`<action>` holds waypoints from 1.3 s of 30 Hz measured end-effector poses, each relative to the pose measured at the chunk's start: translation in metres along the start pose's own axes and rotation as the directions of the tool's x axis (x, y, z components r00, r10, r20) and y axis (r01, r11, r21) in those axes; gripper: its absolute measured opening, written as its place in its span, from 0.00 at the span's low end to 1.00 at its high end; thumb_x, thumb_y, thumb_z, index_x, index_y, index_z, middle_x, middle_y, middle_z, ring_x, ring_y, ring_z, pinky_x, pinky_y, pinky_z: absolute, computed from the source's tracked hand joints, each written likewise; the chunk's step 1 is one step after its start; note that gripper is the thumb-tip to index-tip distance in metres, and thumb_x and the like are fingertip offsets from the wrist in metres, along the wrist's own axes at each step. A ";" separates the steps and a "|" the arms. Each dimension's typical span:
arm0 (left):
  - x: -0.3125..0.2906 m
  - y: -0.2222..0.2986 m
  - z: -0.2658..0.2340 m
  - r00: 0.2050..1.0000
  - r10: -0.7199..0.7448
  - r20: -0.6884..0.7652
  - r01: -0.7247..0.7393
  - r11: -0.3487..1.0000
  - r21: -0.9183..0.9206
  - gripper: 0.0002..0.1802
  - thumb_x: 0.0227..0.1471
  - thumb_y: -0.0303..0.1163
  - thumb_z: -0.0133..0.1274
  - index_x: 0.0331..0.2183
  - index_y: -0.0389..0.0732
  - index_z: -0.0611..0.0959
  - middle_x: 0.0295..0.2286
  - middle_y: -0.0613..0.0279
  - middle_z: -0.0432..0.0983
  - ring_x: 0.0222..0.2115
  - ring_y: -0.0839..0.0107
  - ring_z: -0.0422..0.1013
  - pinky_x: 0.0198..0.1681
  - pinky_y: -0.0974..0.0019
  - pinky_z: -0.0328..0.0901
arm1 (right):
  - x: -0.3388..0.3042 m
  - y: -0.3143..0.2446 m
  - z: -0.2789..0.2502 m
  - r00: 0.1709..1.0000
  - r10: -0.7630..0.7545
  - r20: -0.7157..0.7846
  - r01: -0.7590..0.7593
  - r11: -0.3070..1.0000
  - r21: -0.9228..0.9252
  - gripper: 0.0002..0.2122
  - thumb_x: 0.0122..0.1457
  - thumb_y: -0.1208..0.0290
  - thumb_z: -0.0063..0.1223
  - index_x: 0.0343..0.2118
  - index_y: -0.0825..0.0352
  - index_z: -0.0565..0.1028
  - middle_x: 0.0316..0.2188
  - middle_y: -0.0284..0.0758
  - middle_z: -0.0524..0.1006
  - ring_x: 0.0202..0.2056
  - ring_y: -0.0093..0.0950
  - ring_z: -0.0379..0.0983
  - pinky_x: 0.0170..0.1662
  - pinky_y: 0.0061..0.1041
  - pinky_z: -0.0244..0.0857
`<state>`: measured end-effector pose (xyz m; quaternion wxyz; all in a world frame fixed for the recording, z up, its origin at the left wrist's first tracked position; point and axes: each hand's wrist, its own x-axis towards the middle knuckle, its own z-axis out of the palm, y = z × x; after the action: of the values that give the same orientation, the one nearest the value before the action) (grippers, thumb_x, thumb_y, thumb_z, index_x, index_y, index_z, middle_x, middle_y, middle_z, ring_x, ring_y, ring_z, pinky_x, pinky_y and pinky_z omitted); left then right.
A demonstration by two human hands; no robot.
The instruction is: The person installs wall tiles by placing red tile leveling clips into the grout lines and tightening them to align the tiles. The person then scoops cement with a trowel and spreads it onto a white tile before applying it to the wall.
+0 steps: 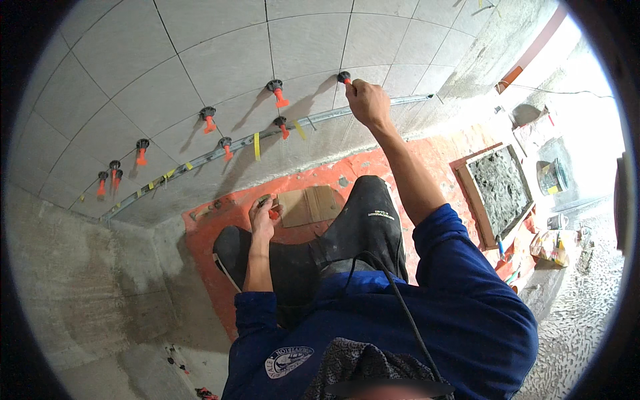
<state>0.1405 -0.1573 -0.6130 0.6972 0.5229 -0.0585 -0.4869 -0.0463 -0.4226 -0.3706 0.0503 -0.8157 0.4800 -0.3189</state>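
Observation:
My right hand [369, 103] is closed round the orange handle of a tile leveling clip [344, 77], whose black disc lies against a joint in the grey wall tiles [230, 57]. Low in front of my knees, my left hand [262, 217] holds another tile leveling clip [274, 214], its orange part showing at the fingers. Several more black-and-orange clips, such as one at the upper joint [277, 92] and one lower left [142, 152], stick out from the tile joints. Below the bottom tile row a metal rail [220, 155] runs along the wall, with yellow strips on it.
An orange sheet [427, 167] covers the floor under me, with a flattened piece of cardboard [308, 205] on it. To the right stand a wooden-sided tray of wet mortar [470, 197], a bucket [552, 177] and a bag [555, 247]. More clips [205, 393] lie at the lower left.

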 end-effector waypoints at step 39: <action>-0.145 0.108 0.090 0.937 0.222 -0.271 -0.209 0.975 0.076 0.10 0.58 0.39 0.49 0.36 0.42 0.74 0.20 0.63 0.72 0.13 0.81 0.65 0.10 0.79 0.54 | -0.011 -0.097 0.040 0.851 -0.524 0.018 0.517 0.845 0.139 0.15 0.54 0.52 0.52 0.30 0.60 0.74 0.25 0.32 0.76 0.28 0.32 0.75 0.33 0.35 0.61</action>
<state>0.0786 -0.1128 -0.4259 0.7355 0.5922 -0.0284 -0.3279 0.0456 -0.3706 -0.3696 0.0276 -0.9187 0.2176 -0.3283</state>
